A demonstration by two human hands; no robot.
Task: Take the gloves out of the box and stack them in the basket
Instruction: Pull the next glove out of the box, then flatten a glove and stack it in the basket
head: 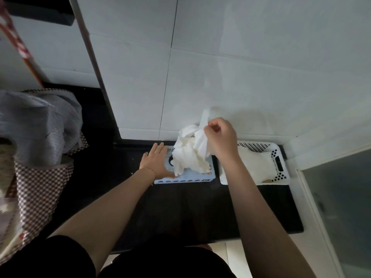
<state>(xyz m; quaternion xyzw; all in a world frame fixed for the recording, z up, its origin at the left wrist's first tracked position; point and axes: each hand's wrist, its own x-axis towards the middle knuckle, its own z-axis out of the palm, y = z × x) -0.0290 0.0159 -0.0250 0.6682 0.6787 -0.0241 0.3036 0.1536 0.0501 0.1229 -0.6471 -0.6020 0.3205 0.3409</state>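
With the flat left hand (155, 160) pinning the pale-blue cardboard box (186, 176), the right hand (219, 137) pinching the bunched white gloves (189, 151) risks dragging out extras that miss the white perforated plastic basket (281, 157).

Dim room: white tiled wall (261, 57), dark, perhaps stone, counter (180, 207).

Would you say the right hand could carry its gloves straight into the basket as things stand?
Probably yes. The right hand grips the bunched gloves above the box, and the open-topped basket sits immediately to its right with nothing visible between them.
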